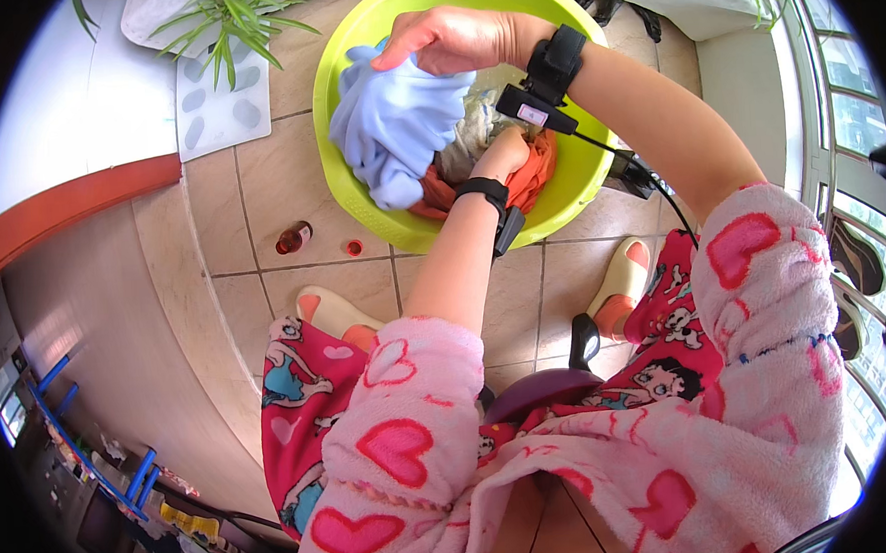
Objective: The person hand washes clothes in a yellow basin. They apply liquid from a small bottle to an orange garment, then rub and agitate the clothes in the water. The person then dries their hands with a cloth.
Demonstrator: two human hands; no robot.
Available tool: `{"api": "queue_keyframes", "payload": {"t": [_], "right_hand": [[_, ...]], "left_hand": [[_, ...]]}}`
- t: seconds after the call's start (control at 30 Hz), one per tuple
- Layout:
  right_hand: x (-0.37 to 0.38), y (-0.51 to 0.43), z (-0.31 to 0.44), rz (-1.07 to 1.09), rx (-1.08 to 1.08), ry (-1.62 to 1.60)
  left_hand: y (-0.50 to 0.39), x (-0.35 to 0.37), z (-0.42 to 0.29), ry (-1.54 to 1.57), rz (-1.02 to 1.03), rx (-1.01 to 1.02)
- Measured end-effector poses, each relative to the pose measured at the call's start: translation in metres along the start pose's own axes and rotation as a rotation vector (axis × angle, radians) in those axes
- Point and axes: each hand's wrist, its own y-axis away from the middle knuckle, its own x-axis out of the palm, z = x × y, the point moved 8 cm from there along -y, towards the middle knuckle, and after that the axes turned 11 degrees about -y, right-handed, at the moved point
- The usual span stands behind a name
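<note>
A lime-green plastic basin [361, 219] stands on the floor before me, with water and wet fabric inside. Over its far left part, my right hand [449, 42] grips the upper edge of a light blue cloth [401, 125], whose folds hang down into the basin. Deeper in, my left hand [508, 153] presses among the fabric beside an orange-red cloth [539, 170]; its fingers are hidden, so its grip is unclear. A greyish-beige cloth [470, 140] lies between the blue and orange ones, partly under water.
On the tiled floor [325, 170] lie a brown bottle [294, 238] and a red cap [353, 247]. A pebble-patterned mat [222, 108] and a spiky plant [230, 21] are at upper left. A black cable [652, 175] runs from my right wrist. I sit on a purple stool [539, 395].
</note>
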Motion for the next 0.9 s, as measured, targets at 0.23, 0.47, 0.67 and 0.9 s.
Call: {"api": "queue_keyframes", "payload": {"t": [0.23,0.47,0.67,0.9], "right_hand": [[-0.059,-0.054,-0.059,-0.217,0.074,0.928],[-0.123,0.008,-0.032,-0.444,-0.124,1.006],[-0.134,0.126,-0.144,-0.553,0.739,0.635],[-0.187,0.09,-0.202,-0.735,0.464,1.342]], "left_hand": [[-0.02,0.021,0.018,0.134,0.072,0.001],[-0.021,0.013,0.017,0.104,-0.062,0.058],[-0.014,-0.024,0.014,0.584,-0.395,0.002],[-0.044,-0.02,0.038,0.619,-0.414,-0.141]]}}
